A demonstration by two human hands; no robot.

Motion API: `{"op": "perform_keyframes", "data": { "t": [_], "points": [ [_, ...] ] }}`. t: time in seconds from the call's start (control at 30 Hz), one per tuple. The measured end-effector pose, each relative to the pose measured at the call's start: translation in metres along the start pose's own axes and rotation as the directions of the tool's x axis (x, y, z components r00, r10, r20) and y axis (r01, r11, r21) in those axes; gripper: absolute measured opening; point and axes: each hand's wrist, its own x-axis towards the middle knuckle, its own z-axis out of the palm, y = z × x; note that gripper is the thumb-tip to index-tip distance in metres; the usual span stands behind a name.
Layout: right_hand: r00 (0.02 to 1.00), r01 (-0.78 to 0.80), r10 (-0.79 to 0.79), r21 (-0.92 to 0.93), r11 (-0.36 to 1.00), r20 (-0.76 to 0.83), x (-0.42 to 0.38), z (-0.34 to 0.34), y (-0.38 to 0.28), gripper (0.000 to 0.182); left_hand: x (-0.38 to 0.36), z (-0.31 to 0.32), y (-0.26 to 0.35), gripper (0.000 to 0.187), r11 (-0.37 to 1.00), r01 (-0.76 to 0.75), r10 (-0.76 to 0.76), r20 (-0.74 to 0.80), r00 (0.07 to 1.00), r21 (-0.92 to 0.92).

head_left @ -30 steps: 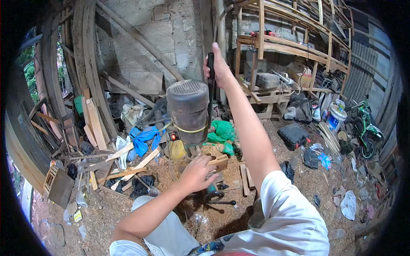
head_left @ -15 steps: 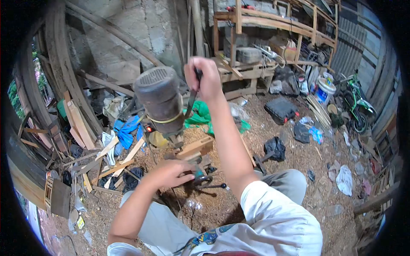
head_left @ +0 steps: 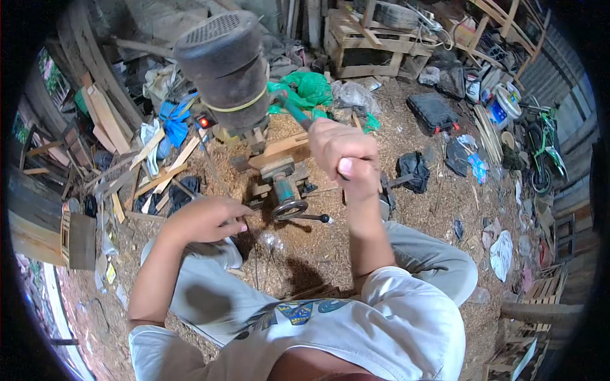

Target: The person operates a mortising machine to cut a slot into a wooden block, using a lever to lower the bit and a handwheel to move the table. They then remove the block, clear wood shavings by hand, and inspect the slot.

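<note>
My right hand [head_left: 346,152] is wrapped round the end of a lever [head_left: 293,111] that sticks out from an upright machine with a dark motor housing [head_left: 222,70]. Below the motor, a wooden piece [head_left: 279,151] sits at a green clamp [head_left: 283,188]. In front of the clamp is a round handwheel [head_left: 291,210] with a black-knobbed crank [head_left: 314,218]. My left hand [head_left: 206,219] is open and holds nothing, its fingers a little apart, left of the handwheel and not touching it. The tool under the motor is hard to make out.
Wood shavings [head_left: 318,254] cover the floor around my legs. Scrap boards [head_left: 181,168] lie to the left, with a blue bag [head_left: 175,120] beyond them. A black case [head_left: 432,113], a white bucket [head_left: 503,105] and a small green motorbike [head_left: 545,152] are on the right.
My right hand has swung the lever down and toward me. My left hand has come off the clamp area and moved left. The camera view has tilted downward.
</note>
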Motion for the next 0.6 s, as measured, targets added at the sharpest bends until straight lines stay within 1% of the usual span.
{"op": "perform_keyframes", "data": {
  "t": [0.03, 0.1, 0.13, 0.17, 0.2, 0.23, 0.27, 0.3, 0.33, 0.37, 0.4, 0.43, 0.47, 0.5, 0.57, 0.6],
  "points": [
    [1.000, -0.008, 0.008, 0.011, 1.000, 0.005, 0.003, -0.003, -0.004, 0.037, -0.003, -0.001, -0.001, 0.040, 1.000, 0.010, -0.010, -0.002, 1.000, -0.010],
    [0.970, -0.135, 0.136, -0.019, 0.991, 0.203, 0.011, -0.015, -0.011, 0.034, -0.007, 0.000, -0.003, 0.039, 1.000, -0.015, 0.015, -0.020, 1.000, 0.005],
    [0.937, -0.198, 0.193, -0.015, 0.980, 0.292, 0.018, -0.021, -0.012, 0.032, -0.009, 0.000, -0.001, 0.038, 0.999, -0.023, 0.024, -0.022, 0.999, 0.025],
    [0.880, -0.258, 0.253, -0.042, 0.965, 0.401, 0.027, -0.028, -0.014, 0.033, -0.011, 0.001, 0.001, 0.038, 1.000, -0.023, 0.023, -0.025, 0.999, 0.009],
    [0.833, -0.380, 0.380, -0.083, 0.921, 0.402, 0.033, -0.030, -0.019, 0.037, -0.013, 0.003, 0.003, 0.038, 0.998, -0.051, 0.051, -0.012, 0.999, 0.022],
    [0.768, -0.495, 0.501, -0.127, 0.859, 0.399, 0.040, -0.032, -0.024, 0.040, -0.014, 0.004, 0.003, 0.037, 0.996, -0.080, 0.080, -0.002, 0.997, 0.035],
    [0.617, -0.628, 0.645, -0.212, 0.749, 0.451, 0.053, -0.030, -0.030, 0.057, -0.014, 0.006, 0.003, 0.037, 0.996, -0.083, 0.083, -0.011, 0.996, 0.017],
    [0.438, -0.718, 0.759, -0.320, 0.618, 0.482, 0.066, -0.028, -0.036, 0.076, -0.014, 0.007, 0.002, 0.037, 0.991, -0.134, 0.133, 0.030, 0.991, 0.025],
    [0.265, -0.766, 0.857, -0.443, 0.466, 0.443, 0.084, -0.015, -0.046, 0.083, -0.014, 0.008, 0.000, 0.036, 0.982, -0.185, 0.182, 0.073, 0.981, 0.030],
    [0.086, -0.778, 0.921, -0.553, 0.300, 0.379, 0.097, -0.002, -0.052, 0.091, -0.013, 0.009, -0.003, 0.036, 0.982, -0.187, 0.186, 0.066, 0.980, 0.011],
    [0.067, -0.779, 0.922, -0.558, 0.287, 0.380, 0.105, 0.008, -0.051, 0.091, -0.012, 0.008, -0.009, 0.036, 0.974, -0.228, 0.227, 0.095, 0.969, -0.001],
    [-0.003, -0.724, 0.955, -0.659, 0.203, 0.297, 0.111, 0.017, -0.048, 0.092, -0.010, 0.005, -0.015, 0.037, 0.963, -0.270, 0.269, 0.124, 0.955, -0.013],
    [-0.066, -0.657, 0.976, -0.745, 0.113, 0.206, 0.115, 0.024, -0.044, 0.093, -0.007, 0.000, -0.021, 0.037, 0.963, -0.262, 0.269, 0.147, 0.952, -0.060],
    [-0.082, -0.657, 0.975, -0.747, 0.102, 0.205, 0.115, 0.029, -0.041, 0.093, -0.004, 0.000, -0.035, 0.038, 0.942, -0.316, 0.328, 0.109, 0.938, -0.117],
    [-0.049, -0.551, 0.991, -0.831, 0.074, 0.121, 0.112, 0.038, -0.041, 0.091, -0.011, -0.031, -0.036, 0.042, 0.976, -0.194, 0.210, 0.176, 0.962, -0.102],
    [-0.061, -0.581, 0.998, -0.814, -0.008, 0.034, 0.119, 0.046, -0.044, 0.079, -0.018, -0.032, -0.043, 0.042, 0.974, -0.197, 0.215, 0.174, 0.961, -0.113]
  ]
}}
